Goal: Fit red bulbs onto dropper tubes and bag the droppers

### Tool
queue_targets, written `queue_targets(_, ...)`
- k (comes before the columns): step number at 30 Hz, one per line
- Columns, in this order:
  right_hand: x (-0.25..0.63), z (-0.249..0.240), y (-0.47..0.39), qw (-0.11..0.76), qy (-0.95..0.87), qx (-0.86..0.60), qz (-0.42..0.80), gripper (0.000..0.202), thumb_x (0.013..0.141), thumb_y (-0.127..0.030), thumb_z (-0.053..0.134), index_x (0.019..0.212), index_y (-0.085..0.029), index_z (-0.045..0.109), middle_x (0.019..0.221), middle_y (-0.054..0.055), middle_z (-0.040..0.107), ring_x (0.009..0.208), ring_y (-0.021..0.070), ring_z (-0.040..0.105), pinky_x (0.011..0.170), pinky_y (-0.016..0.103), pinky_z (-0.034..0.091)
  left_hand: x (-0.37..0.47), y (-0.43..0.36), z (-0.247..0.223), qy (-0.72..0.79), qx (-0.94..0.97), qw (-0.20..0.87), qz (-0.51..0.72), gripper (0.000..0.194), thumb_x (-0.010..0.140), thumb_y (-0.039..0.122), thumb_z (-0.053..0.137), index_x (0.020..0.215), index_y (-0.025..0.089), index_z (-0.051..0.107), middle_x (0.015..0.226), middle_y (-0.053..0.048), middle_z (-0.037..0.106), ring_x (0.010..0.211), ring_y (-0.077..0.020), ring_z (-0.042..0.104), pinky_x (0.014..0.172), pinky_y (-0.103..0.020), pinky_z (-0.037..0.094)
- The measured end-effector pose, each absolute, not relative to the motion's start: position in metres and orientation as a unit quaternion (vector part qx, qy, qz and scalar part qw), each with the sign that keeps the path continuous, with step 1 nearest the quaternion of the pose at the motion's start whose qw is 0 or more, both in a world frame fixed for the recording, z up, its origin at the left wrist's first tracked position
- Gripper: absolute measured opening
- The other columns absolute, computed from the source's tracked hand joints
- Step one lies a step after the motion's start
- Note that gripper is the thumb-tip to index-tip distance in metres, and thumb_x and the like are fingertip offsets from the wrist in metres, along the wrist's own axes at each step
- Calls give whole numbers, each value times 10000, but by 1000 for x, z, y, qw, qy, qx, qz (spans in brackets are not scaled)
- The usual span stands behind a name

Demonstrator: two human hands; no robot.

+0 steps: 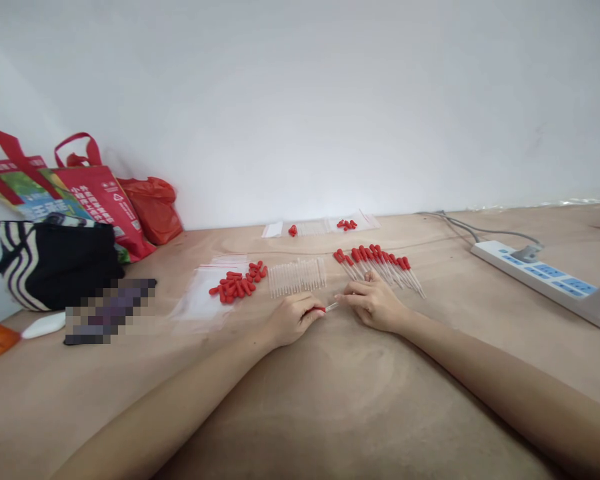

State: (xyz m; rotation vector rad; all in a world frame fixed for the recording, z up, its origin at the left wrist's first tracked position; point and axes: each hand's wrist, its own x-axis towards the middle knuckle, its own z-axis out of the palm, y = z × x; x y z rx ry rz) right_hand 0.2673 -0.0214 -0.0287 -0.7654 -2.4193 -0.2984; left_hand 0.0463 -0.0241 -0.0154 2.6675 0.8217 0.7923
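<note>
Grips red cap point(320, 309) w/ L hand point(294, 319), tube point(333, 307) w/ R hand point(374, 305); has tube row point(297, 277) just far, pwr strip point(533, 268) R, bags point(100, 193) far L.

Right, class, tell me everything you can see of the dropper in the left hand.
The slim dropper has a red, rubbery bulb and narrow, transparent tube. It lies sideways, low over the brown wooden tabletop. The left hand pinches the partly hidden bulb; the right hand is at the tube's other end, contact unclear.
</note>
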Motion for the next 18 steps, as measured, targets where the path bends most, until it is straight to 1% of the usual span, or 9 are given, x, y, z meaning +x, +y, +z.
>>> queue_targets(4, 263, -29, -26, 310, -897, -295, -112, 312, 734, -50, 385, 894, -188, 614, 758, 29, 609, 611, 110, 471, 656, 301, 207, 46, -24, -16, 292, 908, 103, 283, 175, 849, 229, 430, 810, 141, 576, 740, -39, 592, 655, -122, 544, 619, -223, 424)
queue_targets(8, 257, -27, -31, 321, -891, -315, -66, 259, 752, -83, 397, 864, -179, 609, 717, 22, 599, 596, 110, 450, 658, 296, 213, 46, -25, -16, 278, 912, 85, 289, 178, 851, 225, 422, 792, 128, 559, 709, -37, 567, 625, -116, 523, 590, -215, 410)
queue_targets(12, 250, -25, -34, 318, -890, -326, -16, 208, 799, -151, 406, 853, -180, 604, 694, 12, 599, 598, 110, 455, 661, 294, 212, 46, -26, -16, 257, 921, 64, 287, 166, 850, 213, 418, 786, 123, 542, 707, -39, 553, 632, -120, 513, 592, -218, 407)
queue_targets(18, 243, -25, -38, 314, -878, -360, 29, 202, 824, -185, 402, 805, -177, 603, 688, 12, 604, 588, 106, 469, 648, 284, 224, 47, -26, -17, 244, 926, 48, 285, 177, 859, 206, 398, 774, 125, 531, 717, -44, 544, 645, -125, 510, 611, -230, 416)
